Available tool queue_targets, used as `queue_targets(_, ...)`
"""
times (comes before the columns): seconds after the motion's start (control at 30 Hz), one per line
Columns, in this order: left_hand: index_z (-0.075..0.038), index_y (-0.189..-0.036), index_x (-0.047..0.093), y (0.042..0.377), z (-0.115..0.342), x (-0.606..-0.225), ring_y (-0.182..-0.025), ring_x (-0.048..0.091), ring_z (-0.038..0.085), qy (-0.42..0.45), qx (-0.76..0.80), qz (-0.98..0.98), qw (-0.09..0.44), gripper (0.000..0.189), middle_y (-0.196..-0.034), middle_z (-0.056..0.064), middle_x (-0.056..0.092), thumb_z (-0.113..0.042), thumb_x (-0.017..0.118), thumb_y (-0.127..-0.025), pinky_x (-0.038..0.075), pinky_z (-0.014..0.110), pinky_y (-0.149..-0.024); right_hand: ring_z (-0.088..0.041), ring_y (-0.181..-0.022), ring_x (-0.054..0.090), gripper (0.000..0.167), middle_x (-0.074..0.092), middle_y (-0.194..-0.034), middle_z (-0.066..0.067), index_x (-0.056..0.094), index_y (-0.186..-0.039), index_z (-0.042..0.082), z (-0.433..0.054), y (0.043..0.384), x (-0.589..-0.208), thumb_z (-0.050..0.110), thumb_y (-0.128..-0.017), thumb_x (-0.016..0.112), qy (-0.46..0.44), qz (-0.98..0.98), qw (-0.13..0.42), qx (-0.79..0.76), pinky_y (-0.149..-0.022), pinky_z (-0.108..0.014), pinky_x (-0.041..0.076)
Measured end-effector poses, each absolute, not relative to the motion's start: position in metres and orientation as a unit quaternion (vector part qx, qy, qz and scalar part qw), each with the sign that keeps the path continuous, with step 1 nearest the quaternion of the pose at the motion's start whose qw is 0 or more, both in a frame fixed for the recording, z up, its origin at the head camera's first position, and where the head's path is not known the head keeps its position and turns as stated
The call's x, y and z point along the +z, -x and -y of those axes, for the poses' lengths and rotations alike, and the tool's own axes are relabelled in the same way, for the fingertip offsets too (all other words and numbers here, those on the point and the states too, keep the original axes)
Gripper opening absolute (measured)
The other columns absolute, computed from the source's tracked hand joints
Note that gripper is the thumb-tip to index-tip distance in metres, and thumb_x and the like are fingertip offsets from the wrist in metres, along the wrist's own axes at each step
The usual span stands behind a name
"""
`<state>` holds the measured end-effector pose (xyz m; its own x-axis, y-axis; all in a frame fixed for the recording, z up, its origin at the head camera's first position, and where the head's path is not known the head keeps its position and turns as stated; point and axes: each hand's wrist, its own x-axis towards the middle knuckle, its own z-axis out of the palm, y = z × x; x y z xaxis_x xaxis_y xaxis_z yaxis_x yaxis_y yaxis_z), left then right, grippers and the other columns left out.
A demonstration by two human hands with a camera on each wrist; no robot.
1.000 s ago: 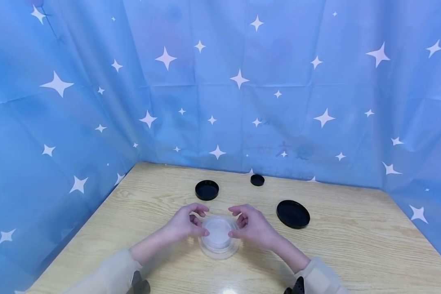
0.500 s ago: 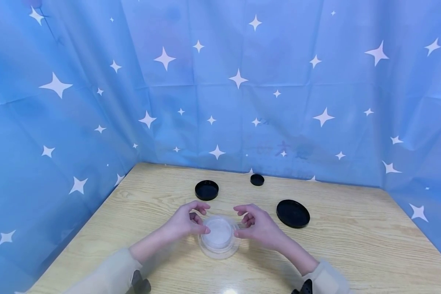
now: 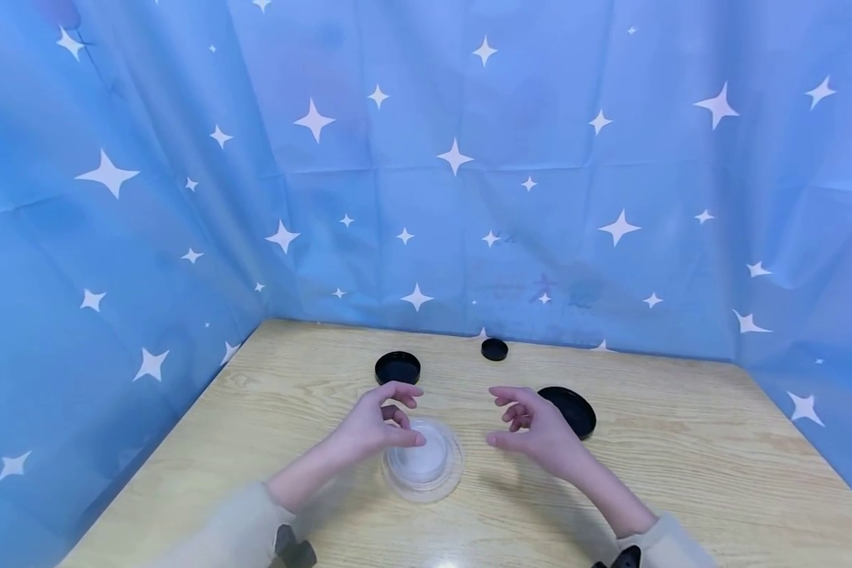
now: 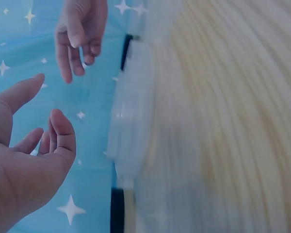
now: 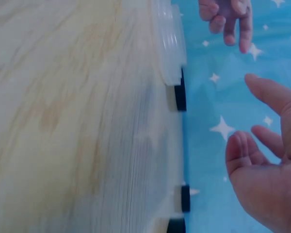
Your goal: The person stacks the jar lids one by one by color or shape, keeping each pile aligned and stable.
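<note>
A stack of round, clear plastic pieces point(image 3: 426, 473), the wider one at the bottom, sits on the wooden table in the head view. My left hand point(image 3: 376, 422) hovers over its left part, thumb and fingers loosely curved with nothing between them. To the right of the stack, my right hand point(image 3: 539, 430) is held up in a similar curve, also holding nothing, and hides part of a large black round lid point(image 3: 577, 410). From the side, the left wrist view shows the layered clear stack point(image 4: 133, 111) standing on the table, apart from both hands.
Beyond the left hand lies a medium shallow black lid point(image 3: 398, 367) with a raised rim. A small black lid point(image 3: 495, 349) is near the table's back edge. A blue star-patterned curtain point(image 3: 454, 221) encloses the wooden table point(image 3: 681, 473) at the back and sides.
My right hand has drawn away from the clear stack to the right, towards the large black lid. The left hand has risen and shifted slightly right over the stack, which stays put.
</note>
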<state>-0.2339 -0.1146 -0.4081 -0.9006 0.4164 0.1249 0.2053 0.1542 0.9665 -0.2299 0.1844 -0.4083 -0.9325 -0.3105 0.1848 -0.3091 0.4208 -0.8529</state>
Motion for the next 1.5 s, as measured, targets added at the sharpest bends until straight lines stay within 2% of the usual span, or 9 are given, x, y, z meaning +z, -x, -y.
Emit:
queue_targets(0.13, 0.001, -0.136, 0.057, 0.229, 0.097, -0.403, -0.087, 0.065, 0.02, -0.228, 0.636, -0.73, 0.106, 0.061, -0.118, 0.013, 0.055, 0.001, 0.084, -0.081, 0.057, 0.027, -0.074, -0.033, -0.101, 0.058, 0.067, 0.059, -0.127, -0.02, 0.057, -0.142, -0.001, -0.197, 0.227, -0.406, 0.012, -0.084, 0.086, 0.165, -0.847, -0.011, -0.505, -0.078, -0.027, 0.052)
queue_targets(0.3, -0.003, -0.141, 0.054, 0.227, 0.072, -0.397, -0.103, 0.069, 0.026, -0.249, 0.663, -0.691, 0.143, 0.063, -0.131, 0.013, 0.054, 0.001, 0.082, -0.084, 0.059, 0.036, -0.085, -0.031, -0.1, 0.058, 0.066, 0.059, -0.126, -0.02, 0.055, -0.142, -0.003, -0.213, 0.226, -0.407, 0.011, -0.084, 0.086, 0.158, -0.85, -0.025, -0.502, -0.078, -0.027, 0.053)
queue_targets(0.6, -0.012, -0.143, 0.055, 0.221, 0.028, -0.387, -0.11, 0.066, 0.018, -0.256, 0.671, -0.68, 0.146, 0.067, -0.135, 0.002, 0.057, 0.0, 0.084, -0.083, 0.059, 0.033, -0.085, -0.03, -0.107, 0.06, 0.069, 0.057, -0.134, -0.023, 0.051, -0.146, -0.004, -0.247, 0.227, -0.408, 0.01, -0.087, 0.084, 0.143, -0.866, -0.049, -0.477, -0.086, -0.032, 0.055)
queue_targets(0.87, -0.02, -0.136, 0.062, 0.23, -0.02, -0.389, -0.095, 0.068, 0.009, -0.231, 0.66, -0.701, 0.14, 0.06, -0.12, -0.007, 0.062, -0.007, 0.086, -0.083, 0.058, 0.027, -0.079, -0.035, -0.114, 0.06, 0.072, 0.055, -0.14, -0.025, 0.044, -0.153, 0.001, -0.295, 0.239, -0.403, 0.022, -0.093, 0.078, 0.105, -0.888, -0.071, -0.442, -0.08, -0.021, 0.054)
queue_targets(1.03, -0.019, -0.134, 0.062, 0.24, -0.048, -0.401, -0.089, 0.067, 0.009, -0.194, 0.676, -0.7, 0.126, 0.058, -0.114, -0.008, 0.062, -0.008, 0.086, -0.082, 0.057, 0.027, -0.076, -0.018, -0.113, 0.059, 0.076, 0.051, -0.143, -0.025, 0.039, -0.156, 0.004, -0.319, 0.247, -0.406, 0.03, -0.095, 0.076, 0.085, -0.889, -0.071, -0.445, -0.08, -0.018, 0.053)
queue_targets(1.2, -0.017, -0.134, 0.062, 0.251, -0.064, -0.413, -0.088, 0.065, 0.009, -0.165, 0.681, -0.707, 0.098, 0.059, -0.115, -0.009, 0.06, -0.004, 0.086, -0.082, 0.057, 0.028, -0.072, -0.007, -0.11, 0.06, 0.074, 0.054, -0.141, -0.016, 0.041, -0.156, 0.004, -0.332, 0.251, -0.418, 0.024, -0.094, 0.077, 0.109, -0.876, -0.063, -0.466, -0.082, -0.02, 0.054)
queue_targets(1.33, -0.015, -0.136, 0.06, 0.259, -0.071, -0.422, -0.085, 0.065, 0.012, -0.14, 0.69, -0.705, 0.088, 0.059, -0.12, -0.006, 0.059, -0.004, 0.085, -0.083, 0.058, 0.033, -0.072, -0.011, -0.111, 0.062, 0.072, 0.055, -0.14, -0.014, 0.041, -0.154, 0.002, -0.337, 0.253, -0.427, 0.019, -0.094, 0.077, 0.128, -0.868, -0.058, -0.477, -0.083, -0.023, 0.055)
queue_targets(1.4, -0.016, -0.137, 0.059, 0.263, -0.073, -0.426, -0.083, 0.066, 0.014, -0.128, 0.692, -0.705, 0.089, 0.06, -0.124, -0.003, 0.059, -0.008, 0.085, -0.084, 0.058, 0.035, -0.073, -0.017, -0.113, 0.061, 0.073, 0.053, -0.142, -0.02, 0.04, -0.155, 0.002, -0.339, 0.254, -0.429, 0.019, -0.094, 0.077, 0.129, -0.87, -0.051, -0.473, -0.082, -0.023, 0.055)
queue_targets(1.5, -0.017, -0.139, 0.057, 0.265, -0.074, -0.432, -0.089, 0.066, 0.018, -0.111, 0.691, -0.709, 0.089, 0.062, -0.132, 0.002, 0.058, -0.011, 0.085, -0.084, 0.057, 0.039, -0.074, -0.031, -0.116, 0.06, 0.076, 0.049, -0.144, -0.028, 0.038, -0.156, 0.0, -0.34, 0.257, -0.432, 0.021, -0.094, 0.077, 0.129, -0.876, -0.035, -0.463, -0.082, -0.023, 0.055)
